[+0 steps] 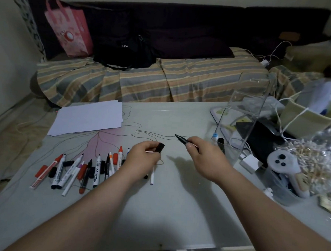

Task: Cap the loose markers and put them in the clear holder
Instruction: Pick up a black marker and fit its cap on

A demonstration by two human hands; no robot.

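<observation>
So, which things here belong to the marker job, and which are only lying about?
For the job:
- black marker in the right hand
- black cap in the left hand
- loose markers and caps
- clear holder

Only lying about:
- white paper
- pink bag
- white controller
- charger

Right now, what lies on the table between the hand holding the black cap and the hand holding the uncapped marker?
In the head view, nothing: the table is bare between the left hand with the black cap and the right hand with the uncapped marker.
</observation>
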